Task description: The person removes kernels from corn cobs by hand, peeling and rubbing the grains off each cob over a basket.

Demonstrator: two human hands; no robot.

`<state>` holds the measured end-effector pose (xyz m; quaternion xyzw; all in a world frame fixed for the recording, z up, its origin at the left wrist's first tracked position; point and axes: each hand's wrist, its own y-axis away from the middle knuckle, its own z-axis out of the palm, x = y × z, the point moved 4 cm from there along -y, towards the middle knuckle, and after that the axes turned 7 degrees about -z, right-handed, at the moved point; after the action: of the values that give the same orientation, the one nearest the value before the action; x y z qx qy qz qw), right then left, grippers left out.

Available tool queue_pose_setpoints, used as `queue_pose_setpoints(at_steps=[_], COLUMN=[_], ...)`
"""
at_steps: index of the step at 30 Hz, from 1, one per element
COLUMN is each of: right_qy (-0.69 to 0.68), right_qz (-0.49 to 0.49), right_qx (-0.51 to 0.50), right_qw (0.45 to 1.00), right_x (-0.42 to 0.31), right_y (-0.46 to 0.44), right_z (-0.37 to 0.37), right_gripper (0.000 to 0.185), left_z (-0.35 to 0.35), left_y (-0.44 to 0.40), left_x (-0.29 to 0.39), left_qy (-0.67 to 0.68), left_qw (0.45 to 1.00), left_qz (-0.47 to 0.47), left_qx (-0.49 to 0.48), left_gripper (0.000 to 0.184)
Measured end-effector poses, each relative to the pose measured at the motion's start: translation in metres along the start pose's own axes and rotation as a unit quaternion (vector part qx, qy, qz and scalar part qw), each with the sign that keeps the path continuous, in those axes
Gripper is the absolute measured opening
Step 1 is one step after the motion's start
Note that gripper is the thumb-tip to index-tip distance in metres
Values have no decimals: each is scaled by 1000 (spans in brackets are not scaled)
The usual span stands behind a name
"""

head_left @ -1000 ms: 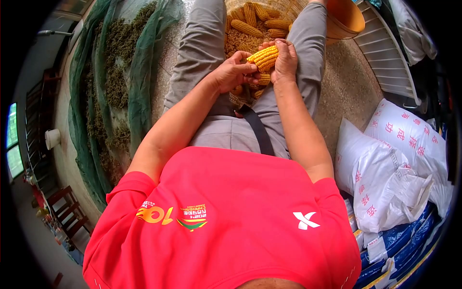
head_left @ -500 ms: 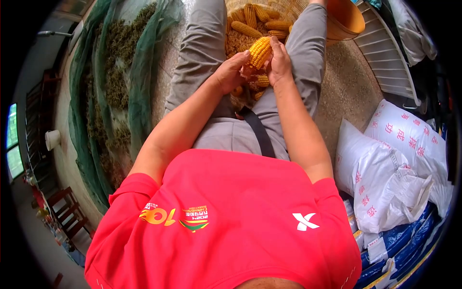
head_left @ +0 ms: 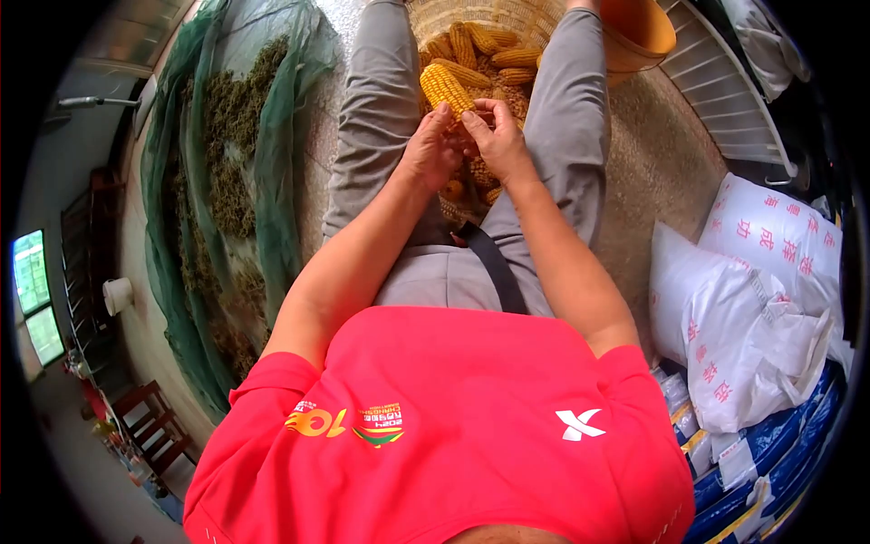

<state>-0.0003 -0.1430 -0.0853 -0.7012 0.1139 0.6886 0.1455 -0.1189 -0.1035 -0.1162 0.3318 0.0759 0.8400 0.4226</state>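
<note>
A yellow ear of corn [head_left: 445, 88] tilts up and to the left between my two hands, over the woven basket [head_left: 521, 14] between my knees. My left hand [head_left: 430, 150] is closed around its lower end from the left. From the right, my right hand [head_left: 499, 142] grips the same end, its thumb pressed against the kernels. The very bottom of the ear is hidden by my fingers. Beyond it, several more corn ears [head_left: 517, 58] lie in the basket on loose kernels and bits.
An orange bucket [head_left: 625, 54] stands past my right knee, beside a white slatted rack [head_left: 725, 109]. White printed sacks [head_left: 725, 335] rest on blue packages at the right. To the left, dried plants [head_left: 231, 154] lie on green netting [head_left: 276, 172].
The corn ear has swung from leaning right to leaning left and sits further left. My right hand has shifted left and down, its thumb now across the ear.
</note>
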Motion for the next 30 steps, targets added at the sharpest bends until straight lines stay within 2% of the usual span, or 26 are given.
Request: queue_pose_setpoints(at_steps=[1,3,5,7,11,14,16,20,22,26,30], right_qy=[-79,-77,-75,38,61,103,38,11,-99,-21,43], right_qz=[57,64,72,-125,-97,-46,-8,-29,48,21,1], right_qx=[-4,-6,-8,38,30,64,60,96,66,45,65], right_qw=[995,995,995,991,993,992,997,995,992,999,997], right_x=[5,5,8,0,18,23,29,27,10,16,18], right_y=[1,0,-1,-4,-6,-7,-9,-10,-3,-4,-7], right_z=[2,-1,-2,-5,-6,-9,-11,-11,-6,1,1], right_gripper=[32,30,28,25,22,22,21,25,30,34,30], left_z=[-1,5,21,21,14,13,8,5,0,3,4], left_y=[1,1,8,4,-12,-13,-17,-28,-31,-32,-34], left_x=[2,6,15,20,30,26,25,25,26,25,22], left_qy=[-2,-33,-18,-2,-55,-51,-63,-43,-46,-66,-65], left_qw=[1000,996,998,999,998,998,997,998,996,989,984], left_qz=[-3,-35,-36,-36,-15,-14,-6,22,18,43,61], left_qx=[0,-69,-37,-5,-14,42,45,48,70,124,151], left_gripper=[35,34,35,35,36,32,33,35,37,40,44])
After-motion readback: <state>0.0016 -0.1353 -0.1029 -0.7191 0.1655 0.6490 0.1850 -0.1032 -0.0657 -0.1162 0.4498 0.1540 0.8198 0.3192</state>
